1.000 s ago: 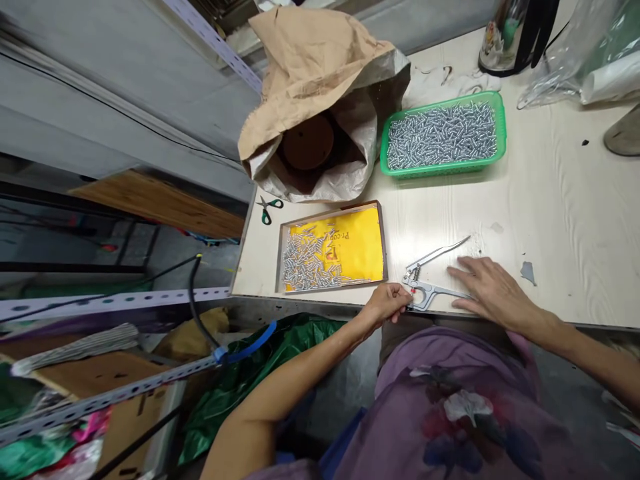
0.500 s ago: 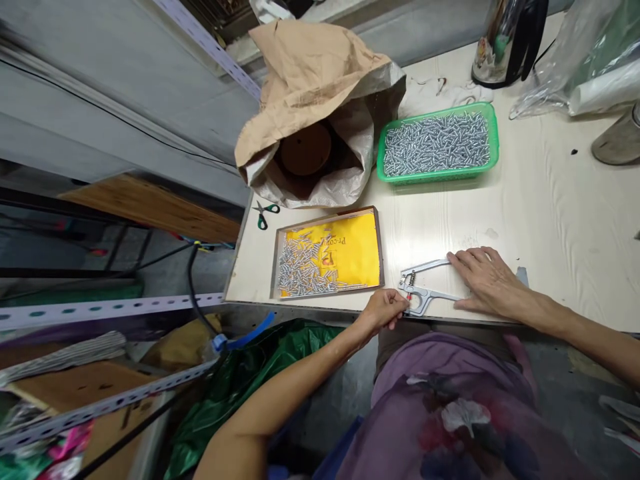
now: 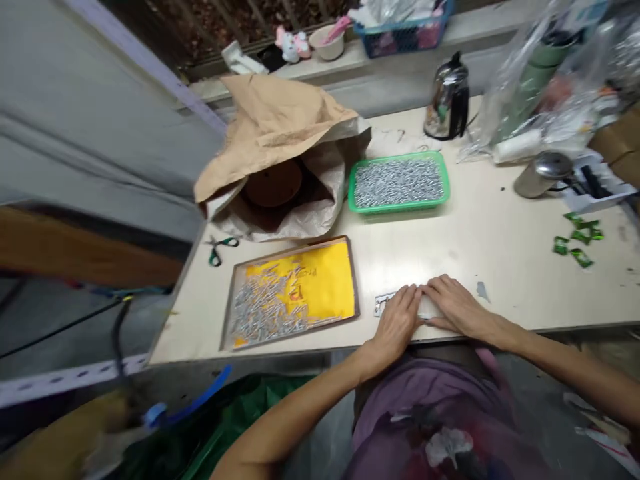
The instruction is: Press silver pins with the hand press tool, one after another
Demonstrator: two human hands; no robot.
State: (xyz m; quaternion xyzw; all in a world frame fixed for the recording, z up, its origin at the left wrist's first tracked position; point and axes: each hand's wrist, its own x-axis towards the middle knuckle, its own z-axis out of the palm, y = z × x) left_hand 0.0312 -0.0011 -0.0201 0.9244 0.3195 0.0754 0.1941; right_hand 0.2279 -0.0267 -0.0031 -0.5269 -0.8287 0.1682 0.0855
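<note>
Spring-loaded metal hand pliers lie at the table's front edge, their silvery head poking out on the left. My left hand is closed over the middle of the pliers and covers much of them. My right hand grips the handle ends, with its fingertips almost against those of the left. Part of the handles shows between the two hands. Left of the pliers lies a shallow tray with a yellow bottom, holding many small silvery screw-like metal pieces.
A green basket full of similar metal pieces stands behind, beside an open paper sack. Scissors lie at left. A kettle, a metal mug and green wrapped sweets are toward the right.
My left hand has gone from pinching near the pliers' head to closing over their body. The spread handles are now pressed together. The view has shifted, showing more of the table's right side.
</note>
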